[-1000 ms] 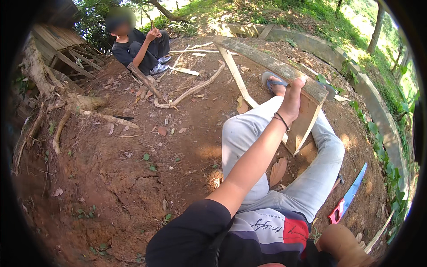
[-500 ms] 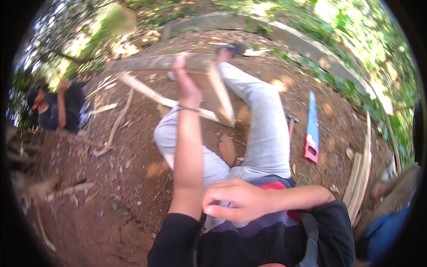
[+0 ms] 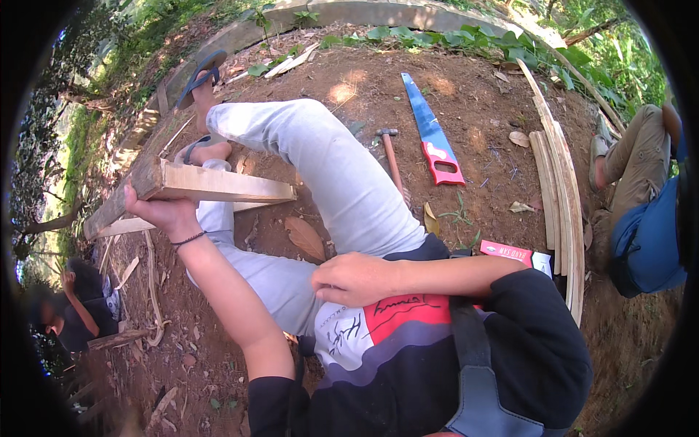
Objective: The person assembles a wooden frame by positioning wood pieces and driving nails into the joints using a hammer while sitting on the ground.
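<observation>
L hand (image 3: 164, 213) is clamped on near corner of wooden frame (image 3: 226, 183), approx 9–10 o'clock from ctr of view, beside the bent L leg. R hand (image 3: 353, 279) is well apart from L, lying palm-down at the waist nr ctr, fingers loosely curled; can't tell if anything's under the palm. Hammer (image 3: 393, 160) at abt 1 o'clock, blue-bladed saw (image 3: 435, 138) w/ red handle at 1–2. Wood strips (image 3: 562, 204) at 3; person in blue (image 3: 644, 237) beyond. 2nd person (image 3: 80, 317) at approx 8.

The left hand (image 3: 166, 212) is outstretched; the right hand (image 3: 353, 279) droops waist-high.
</observation>
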